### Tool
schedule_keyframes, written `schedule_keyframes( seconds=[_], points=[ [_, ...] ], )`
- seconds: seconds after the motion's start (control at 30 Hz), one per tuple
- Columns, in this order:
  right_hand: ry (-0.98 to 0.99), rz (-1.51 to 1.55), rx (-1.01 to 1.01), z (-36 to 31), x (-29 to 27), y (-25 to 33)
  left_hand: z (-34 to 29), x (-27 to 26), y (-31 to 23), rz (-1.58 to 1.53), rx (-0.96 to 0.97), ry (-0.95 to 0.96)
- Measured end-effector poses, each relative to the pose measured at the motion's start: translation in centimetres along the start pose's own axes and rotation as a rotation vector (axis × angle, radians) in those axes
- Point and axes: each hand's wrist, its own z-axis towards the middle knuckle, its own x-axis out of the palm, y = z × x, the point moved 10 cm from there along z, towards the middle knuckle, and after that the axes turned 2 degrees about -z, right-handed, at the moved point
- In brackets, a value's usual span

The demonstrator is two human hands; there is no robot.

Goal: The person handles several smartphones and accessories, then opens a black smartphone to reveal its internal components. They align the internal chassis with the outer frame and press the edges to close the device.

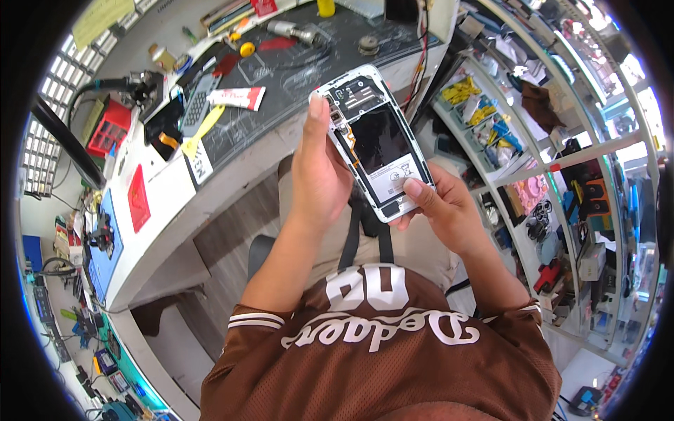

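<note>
Between both hands, above my lap, I hold a smartphone (382,133) with its back cover off. Its black battery (386,137) with a white label, an orange flex cable (352,144) and the dark upper board cover lie exposed inside a white frame. The phone tilts, its top leaning to the left. My left hand (321,161) grips the upper left edge, thumb up along the side by the camera area. My right hand (441,203) pinches the lower right corner, thumb on the battery label and fingers underneath, partly hidden.
Ahead, a dark work mat (281,77) covers the white desk (232,165), holding a red-and-white tube (239,97), yellow tweezers-like tool (203,130) and a heat-gun-like handpiece (291,31). A red card (139,198) lies at left. Glass shelves (519,165) with parts stand close on my right.
</note>
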Motion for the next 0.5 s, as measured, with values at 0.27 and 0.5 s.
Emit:
schedule_keyframes(
  seconds=[0.27, 0.5],
  points=[
    [-0.106, -0.200, 0.123, -2.1, -0.6, -8.1, -4.8, -8.0, 1.2, 0.168, -0.182, -0.216],
    [-0.060, -0.640, 0.041, -3.8, -1.6, -6.3, -9.2, -10.0, 0.8, 0.342, -0.169, -0.054]
  ],
)
